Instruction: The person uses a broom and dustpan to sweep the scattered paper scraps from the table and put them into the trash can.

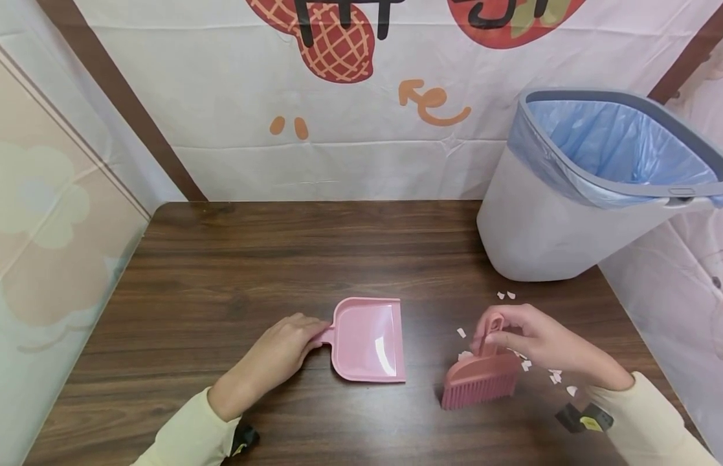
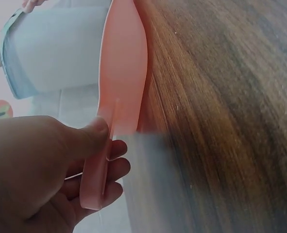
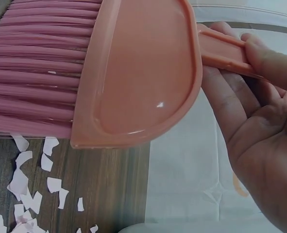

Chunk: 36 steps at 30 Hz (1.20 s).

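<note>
- I note the left hand (image 1: 282,346) grasping the pink dustpan (image 1: 367,340) by its handle on the worktop (image 1: 250,259), lip facing right; I would keep that lip flat and steady.
- The brush (image 1: 480,375), its handle gripped by the right hand (image 1: 533,340), sits between dustpan and most white scraps (image 3: 18,184); I judge it should pass beyond them, then draw leftward, low and short.
- The lined bin (image 1: 542,220) may crowd strokes at the rear pieces.
</note>
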Tool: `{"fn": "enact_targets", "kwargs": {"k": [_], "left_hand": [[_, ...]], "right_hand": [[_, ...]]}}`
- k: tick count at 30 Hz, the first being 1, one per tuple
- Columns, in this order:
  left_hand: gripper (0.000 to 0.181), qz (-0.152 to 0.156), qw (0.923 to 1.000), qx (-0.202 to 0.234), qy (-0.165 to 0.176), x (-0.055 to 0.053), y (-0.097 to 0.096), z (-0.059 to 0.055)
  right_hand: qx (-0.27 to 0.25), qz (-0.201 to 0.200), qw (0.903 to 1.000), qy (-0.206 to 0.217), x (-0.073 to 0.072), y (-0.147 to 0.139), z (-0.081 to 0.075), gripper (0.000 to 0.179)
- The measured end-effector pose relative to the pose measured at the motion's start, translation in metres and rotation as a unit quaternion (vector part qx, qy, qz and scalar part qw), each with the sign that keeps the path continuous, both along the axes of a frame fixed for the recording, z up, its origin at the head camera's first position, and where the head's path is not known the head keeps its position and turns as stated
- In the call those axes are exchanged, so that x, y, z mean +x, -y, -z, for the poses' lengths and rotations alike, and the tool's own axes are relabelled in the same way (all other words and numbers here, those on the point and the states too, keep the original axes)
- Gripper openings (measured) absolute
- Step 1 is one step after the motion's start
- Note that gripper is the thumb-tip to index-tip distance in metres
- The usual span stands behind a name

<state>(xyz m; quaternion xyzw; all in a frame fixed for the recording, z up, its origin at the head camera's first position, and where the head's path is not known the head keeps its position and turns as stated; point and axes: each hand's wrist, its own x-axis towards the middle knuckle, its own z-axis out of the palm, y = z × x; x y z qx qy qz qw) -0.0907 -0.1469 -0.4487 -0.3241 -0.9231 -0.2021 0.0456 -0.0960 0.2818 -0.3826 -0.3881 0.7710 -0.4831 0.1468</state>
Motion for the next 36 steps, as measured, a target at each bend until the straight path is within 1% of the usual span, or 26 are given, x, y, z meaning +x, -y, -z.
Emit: {"fn": "enact_targets", "kwargs": {"k": [3, 8, 11, 16, 18, 21, 23, 25, 28, 30, 32, 36], "left_hand": [[0.026, -0.004, 1.0, -0.008, 0.0, 0.001, -0.001, 0.0], [0.024, -0.007, 1.0, -0.004, -0.005, 0.001, -0.002, -0.001], [0.023, -0.01, 0.9999, -0.003, -0.012, 0.001, -0.002, -0.001], [0.024, -0.012, 0.9998, -0.005, -0.015, 0.002, -0.003, 0.0], [0.024, -0.011, 0.9998, -0.005, -0.014, 0.002, -0.003, 0.001], [0.024, -0.01, 0.9999, -0.004, -0.013, 0.002, -0.003, 0.001], [0.024, -0.01, 0.9999, -0.003, -0.014, 0.002, -0.003, 0.001], [0.024, -0.01, 0.9998, -0.003, -0.014, 0.002, -0.004, 0.001], [0.023, -0.01, 0.9998, -0.005, -0.015, 0.002, -0.004, 0.001], [0.023, -0.01, 0.9998, -0.005, -0.016, 0.002, -0.004, 0.001], [0.023, -0.01, 0.9998, -0.006, -0.017, 0.001, -0.005, 0.0], [0.023, -0.012, 0.9998, -0.008, -0.016, 0.001, -0.005, 0.0]], "right_hand": [[0.007, 0.005, 1.0, -0.004, -0.004, 0.0, 0.0, 0.03], [0.018, 0.012, 0.9989, -0.042, -0.012, 0.002, -0.002, 0.032], [0.023, 0.023, 0.998, -0.054, -0.018, 0.003, -0.004, 0.032], [0.018, 0.055, 0.9968, -0.055, -0.024, 0.005, -0.004, 0.029], [0.006, 0.068, 0.996, -0.058, -0.027, 0.006, -0.004, 0.027], [-0.02, 0.074, 0.9951, -0.062, -0.032, 0.007, -0.001, 0.026], [-0.026, 0.076, 0.9949, -0.062, -0.034, 0.007, -0.001, 0.026], [-0.025, 0.078, 0.9948, -0.06, -0.034, 0.007, -0.003, 0.025], [-0.02, 0.092, 0.9937, -0.06, -0.033, 0.007, -0.01, 0.026], [-0.031, 0.104, 0.9911, -0.077, -0.033, 0.007, -0.014, 0.028], [-0.046, 0.119, 0.9863, -0.105, -0.034, 0.006, -0.018, 0.032], [-0.062, 0.146, 0.9725, -0.171, -0.037, 0.007, -0.02, 0.035]]}}
